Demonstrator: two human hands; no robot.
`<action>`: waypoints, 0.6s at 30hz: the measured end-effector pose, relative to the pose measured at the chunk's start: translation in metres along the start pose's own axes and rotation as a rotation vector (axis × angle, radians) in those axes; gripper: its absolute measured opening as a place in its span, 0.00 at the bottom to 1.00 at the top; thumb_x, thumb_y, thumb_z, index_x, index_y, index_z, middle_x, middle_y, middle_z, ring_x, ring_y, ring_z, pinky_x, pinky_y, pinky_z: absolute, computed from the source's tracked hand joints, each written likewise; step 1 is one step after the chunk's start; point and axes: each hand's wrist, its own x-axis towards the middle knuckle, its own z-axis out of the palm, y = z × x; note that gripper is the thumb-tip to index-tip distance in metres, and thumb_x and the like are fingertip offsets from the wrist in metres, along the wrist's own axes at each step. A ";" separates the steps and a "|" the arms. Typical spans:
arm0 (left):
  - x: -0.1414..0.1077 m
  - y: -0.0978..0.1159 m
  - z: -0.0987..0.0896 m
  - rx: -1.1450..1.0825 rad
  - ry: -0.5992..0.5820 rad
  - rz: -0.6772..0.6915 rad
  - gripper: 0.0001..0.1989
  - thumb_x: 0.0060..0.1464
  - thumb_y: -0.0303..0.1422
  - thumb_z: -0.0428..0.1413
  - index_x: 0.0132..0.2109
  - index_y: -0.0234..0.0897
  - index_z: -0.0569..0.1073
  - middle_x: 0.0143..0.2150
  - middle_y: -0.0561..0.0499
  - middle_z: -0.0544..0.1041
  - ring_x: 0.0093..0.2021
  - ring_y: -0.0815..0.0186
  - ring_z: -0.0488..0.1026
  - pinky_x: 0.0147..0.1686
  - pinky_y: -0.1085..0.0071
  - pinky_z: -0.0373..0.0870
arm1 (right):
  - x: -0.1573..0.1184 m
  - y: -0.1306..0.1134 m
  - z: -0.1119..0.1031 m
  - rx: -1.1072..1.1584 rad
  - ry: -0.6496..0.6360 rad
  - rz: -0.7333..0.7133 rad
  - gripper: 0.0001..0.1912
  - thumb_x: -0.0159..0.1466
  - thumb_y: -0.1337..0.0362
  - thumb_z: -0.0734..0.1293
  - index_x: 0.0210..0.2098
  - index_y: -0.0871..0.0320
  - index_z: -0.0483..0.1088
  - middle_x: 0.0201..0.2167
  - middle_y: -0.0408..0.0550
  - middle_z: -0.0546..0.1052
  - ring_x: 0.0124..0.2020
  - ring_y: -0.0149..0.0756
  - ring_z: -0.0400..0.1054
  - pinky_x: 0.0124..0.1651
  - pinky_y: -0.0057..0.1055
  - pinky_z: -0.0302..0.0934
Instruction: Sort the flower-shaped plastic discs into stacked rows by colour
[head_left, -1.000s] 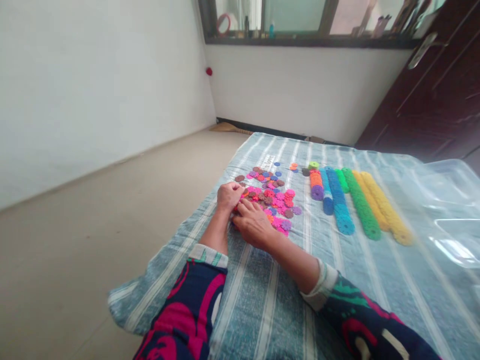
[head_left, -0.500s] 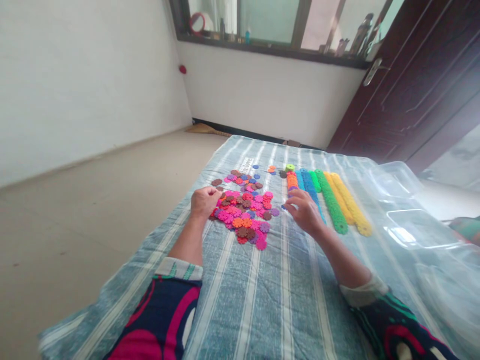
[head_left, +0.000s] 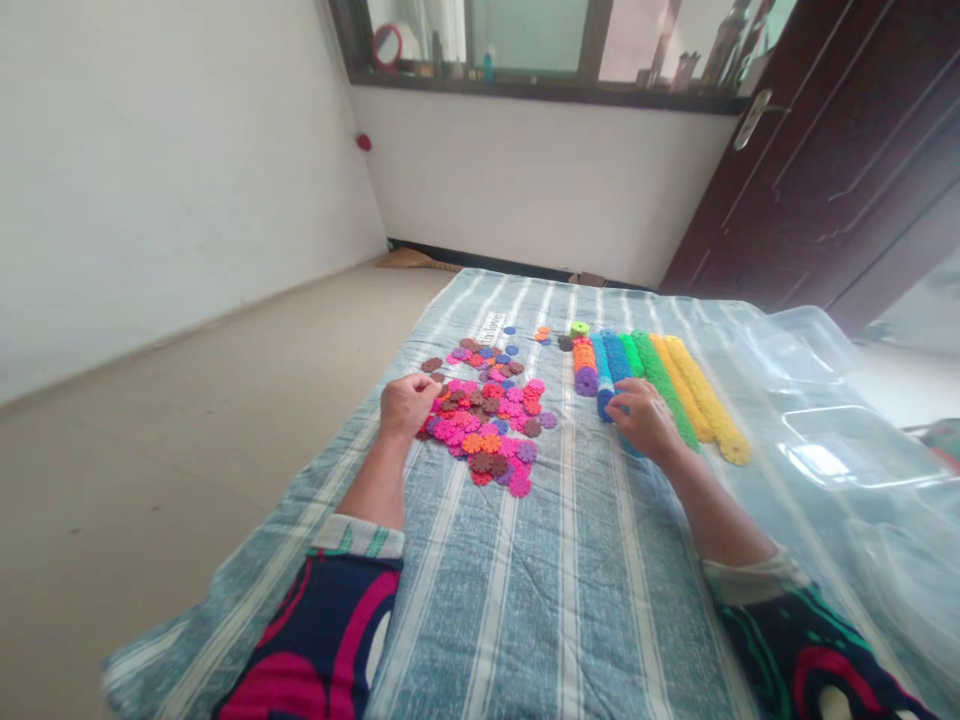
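Note:
Flower-edged plastic discs in pink, red, brown, orange, purple and blue lie in a loose pile on the striped cloth. At the pile's left edge is my left hand, thumb and fingertips pinched together; what they hold, if anything, is too small to make out. My right hand pinches a dark blue disc at the near end of the light blue row of stacked discs. Left of that row lies an orange row with a purple near end. My right hand partly covers a darker blue row.
Green and yellow rows of discs lie further right. Clear plastic boxes stand along the cloth's right side. A lime disc and a black disc lie at the back. The table edge is at the left.
My right hand has moved right with the blue disc, from beside the pile to the light blue row's near end. The purple end of the orange row is now uncovered. My left hand stays put.

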 end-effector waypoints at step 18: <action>-0.006 0.005 -0.001 -0.021 -0.049 0.017 0.11 0.43 0.38 0.55 0.25 0.34 0.75 0.24 0.52 0.76 0.29 0.66 0.72 0.32 0.73 0.65 | -0.014 -0.114 0.014 0.193 -0.076 -0.350 0.08 0.66 0.63 0.64 0.41 0.55 0.76 0.47 0.53 0.74 0.55 0.45 0.63 0.55 0.41 0.60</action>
